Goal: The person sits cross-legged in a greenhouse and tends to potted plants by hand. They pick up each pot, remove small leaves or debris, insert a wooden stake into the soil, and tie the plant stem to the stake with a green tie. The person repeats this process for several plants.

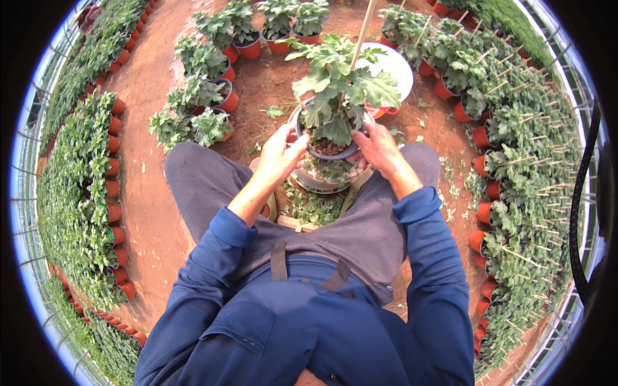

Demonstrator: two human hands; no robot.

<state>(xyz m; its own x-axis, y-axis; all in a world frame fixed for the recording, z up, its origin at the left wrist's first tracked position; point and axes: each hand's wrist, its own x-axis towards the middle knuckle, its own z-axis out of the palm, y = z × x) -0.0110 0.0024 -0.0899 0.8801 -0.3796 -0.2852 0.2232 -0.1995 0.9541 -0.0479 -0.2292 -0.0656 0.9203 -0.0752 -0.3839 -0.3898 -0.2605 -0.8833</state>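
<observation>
A leafy green potted plant [333, 87] with a thin wooden stake [363, 34] stands upright between my knees. Its dark-rimmed pot [333, 154] rests on a round, pale support [316, 182] strewn with leaf bits. My left hand [284, 149] holds the pot's left rim, thumb on the edge. On the opposite side my right hand [379, 147] grips the rim, its fingers partly hidden around the outside. Dark soil shows inside the pot near the thumbs. Just behind the plant is a round white container or lid [398, 72], with something red and orange at its near edge.
Small potted plants [200, 55] curve along the front left. Dense rows of staked plants in orange-red pots [521, 183] line the right, and unstaked rows [77, 193] the far left. Cut leaves [309, 205] litter the reddish ground below.
</observation>
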